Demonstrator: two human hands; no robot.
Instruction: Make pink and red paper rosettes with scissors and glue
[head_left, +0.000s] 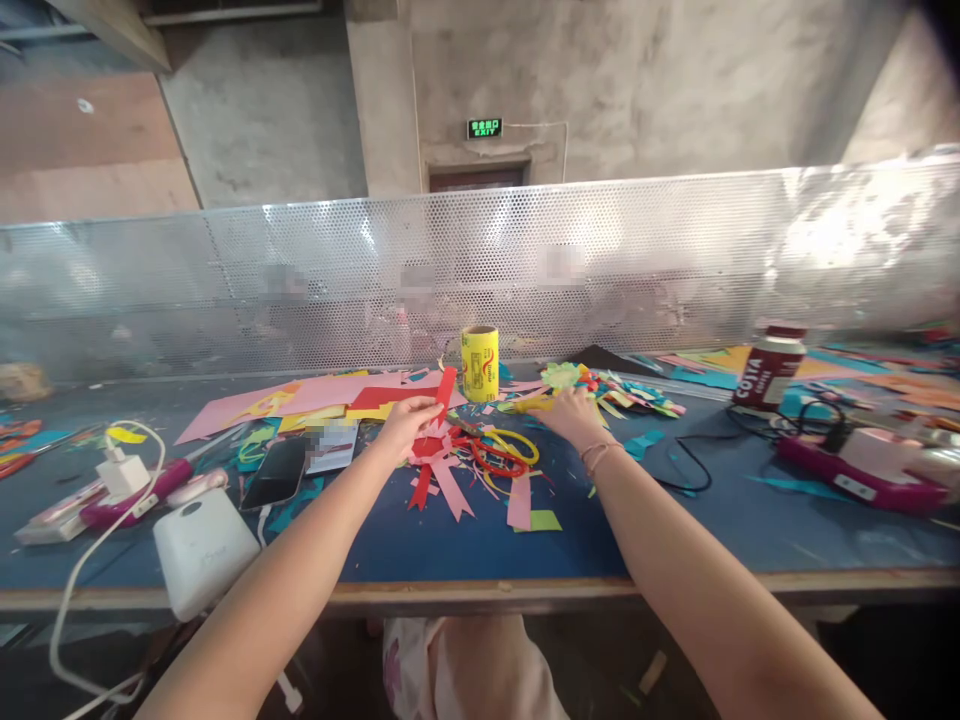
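My left hand (409, 425) pinches a narrow red paper strip (446, 392), which stands up from the fingertips. Out to the right, my right hand (574, 415) is bent down over a heap of coloured paper pieces. A yellow piece (531, 404) sticks out at its thumb side; its kind is unclear. Pale green crinkled paper (561, 375) lies just beyond the fingers. Between the hands are scissors with yellow and red loop handles (514, 447), partly among scraps. Notched pink strips (452, 487) and a red one (421, 487) lie below my left hand.
A yellow cardboard tube (480, 365) stands upright behind the scraps. On the left are a phone (276, 472), a white power bank (204, 550) and cables. A dark red bottle (770, 368) and a purple power strip (862, 475) are at right. A perforated metal screen (480, 270) borders the back.
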